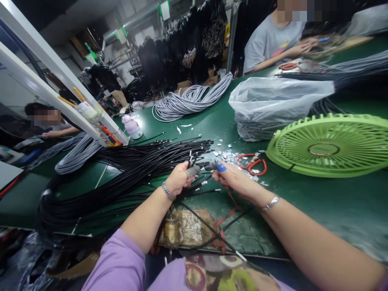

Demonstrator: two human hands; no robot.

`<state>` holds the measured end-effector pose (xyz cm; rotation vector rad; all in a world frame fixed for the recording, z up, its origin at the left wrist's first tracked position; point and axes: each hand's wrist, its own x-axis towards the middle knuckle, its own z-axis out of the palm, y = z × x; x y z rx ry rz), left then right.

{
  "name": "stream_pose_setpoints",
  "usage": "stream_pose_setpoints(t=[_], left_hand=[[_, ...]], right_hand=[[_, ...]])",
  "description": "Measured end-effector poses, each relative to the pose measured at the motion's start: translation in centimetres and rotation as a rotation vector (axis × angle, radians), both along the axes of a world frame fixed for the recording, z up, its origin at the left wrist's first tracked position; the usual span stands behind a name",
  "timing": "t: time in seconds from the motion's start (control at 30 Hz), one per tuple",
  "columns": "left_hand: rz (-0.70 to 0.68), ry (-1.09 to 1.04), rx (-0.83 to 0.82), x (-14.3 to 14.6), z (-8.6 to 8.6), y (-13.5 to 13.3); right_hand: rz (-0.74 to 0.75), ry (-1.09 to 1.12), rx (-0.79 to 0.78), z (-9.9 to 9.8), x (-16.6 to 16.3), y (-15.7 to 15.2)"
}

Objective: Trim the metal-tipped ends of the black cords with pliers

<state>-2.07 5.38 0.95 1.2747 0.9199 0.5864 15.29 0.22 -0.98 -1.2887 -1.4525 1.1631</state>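
My left hand (179, 179) is closed round the ends of several black cables (194, 161), its fingertips wrapped in grey tape. My right hand (230, 178) pinches at the same cable ends from the right, with a blue cot on one fingertip. The two hands nearly touch above the green table (318, 194). A large bundle of black cables (127, 169) fans out to the left of my hands. Small silver foil scraps (226, 155) lie just beyond my fingers.
Red-handled scissors (253, 163) lie right of my hands, beside a green fan (329, 144). Behind stand a plastic bag of grey cables (273, 105) and a grey cable coil (190, 99). A person in a grey shirt (273, 38) works at the far right; another person (48, 121) sits left.
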Motion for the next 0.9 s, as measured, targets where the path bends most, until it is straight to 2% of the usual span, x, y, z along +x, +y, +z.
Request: stream_pose_setpoints(t=[0.17, 0.37, 0.73, 0.8, 0.9], left_hand=[[0.048, -0.065, -0.067, -0.1, 0.2, 0.2], [0.046, -0.051, -0.039, 0.2, 0.3, -0.1], [0.047, -0.030, 0.005, 0.1, 0.0, -0.2], [0.072, -0.022, 0.084, 0.2, -0.1, -0.2], [0.075, -0.003, 0.307, 0.4, -0.3, -0.3]], right_hand=[[0.011, -0.152, 0.222, -1.0, -1.0, 0.0], [-0.044, -0.181, 0.264, -1.7, -1.7, 0.3], [-0.094, -0.109, 0.211, -1.1, -1.8, 0.0], [-0.100, -0.051, 0.154, -0.9, -2.0, -0.2], [-0.103, 0.063, 0.029, -0.8, -2.3, -0.4]])
